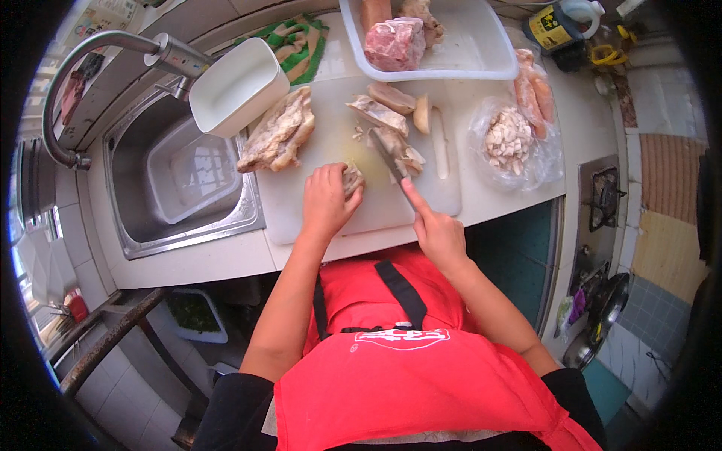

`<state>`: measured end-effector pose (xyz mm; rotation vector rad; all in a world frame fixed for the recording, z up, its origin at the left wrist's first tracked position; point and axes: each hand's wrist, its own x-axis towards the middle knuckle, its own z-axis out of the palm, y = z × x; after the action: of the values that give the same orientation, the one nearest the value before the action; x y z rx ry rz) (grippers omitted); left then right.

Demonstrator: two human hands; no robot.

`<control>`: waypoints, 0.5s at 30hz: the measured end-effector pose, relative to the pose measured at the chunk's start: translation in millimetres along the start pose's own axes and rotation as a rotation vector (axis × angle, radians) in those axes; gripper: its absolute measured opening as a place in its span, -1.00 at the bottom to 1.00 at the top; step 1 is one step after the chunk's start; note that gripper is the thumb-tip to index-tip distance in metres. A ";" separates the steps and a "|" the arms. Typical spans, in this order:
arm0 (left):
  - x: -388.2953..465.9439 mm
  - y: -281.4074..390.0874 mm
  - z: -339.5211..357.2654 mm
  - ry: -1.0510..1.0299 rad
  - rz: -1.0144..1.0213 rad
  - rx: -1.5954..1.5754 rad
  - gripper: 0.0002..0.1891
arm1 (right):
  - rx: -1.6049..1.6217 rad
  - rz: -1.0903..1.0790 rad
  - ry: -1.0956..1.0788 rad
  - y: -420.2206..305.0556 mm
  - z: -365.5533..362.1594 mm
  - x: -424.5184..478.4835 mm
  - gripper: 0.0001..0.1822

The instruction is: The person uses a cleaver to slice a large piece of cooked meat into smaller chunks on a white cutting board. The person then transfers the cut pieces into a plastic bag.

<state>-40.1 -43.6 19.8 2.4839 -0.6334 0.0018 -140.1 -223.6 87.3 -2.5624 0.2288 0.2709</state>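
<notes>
My left hand (329, 198) grips a small piece of meat (352, 179) against the white cutting board (304, 208). My right hand (437, 230) is closed around the handle of a kitchen knife (388, 155), index finger stretched along its spine. The blade lies over sliced meat (397, 145) at the board's middle, apart from the piece in my left hand. Behind it are a longer meat slab (379, 114), a pale oblong piece (392, 98) and a smaller pale chunk (422, 114). A large cooked-looking slab of meat (282, 132) rests on the board's left side.
A steel sink (127, 197) with a plastic tub (194, 169) lies left, below a curved faucet (73, 73). A white container (240, 87) stands by its rim. Behind the board is a plastic bin (474, 56) of meat. Diced pieces (509, 140) in a plastic bag sit right.
</notes>
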 end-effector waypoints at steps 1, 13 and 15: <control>1.1 2.3 -0.2 0.028 -0.025 -0.014 -0.64 | -0.017 0.004 0.054 0.2 2.3 -1.6 -0.27; 5.4 15.2 29.3 0.216 -0.195 0.123 -0.81 | 0.042 -0.092 0.018 -31.7 -4.4 -15.8 -0.27; 4.7 14.4 29.9 0.216 -0.194 0.138 -0.82 | -0.006 -0.085 -0.001 -34.4 -5.0 -15.8 -0.25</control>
<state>-46.2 -71.9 3.0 2.6205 -0.3104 0.2440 -147.1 -195.9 112.6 -2.5699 0.1186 0.2413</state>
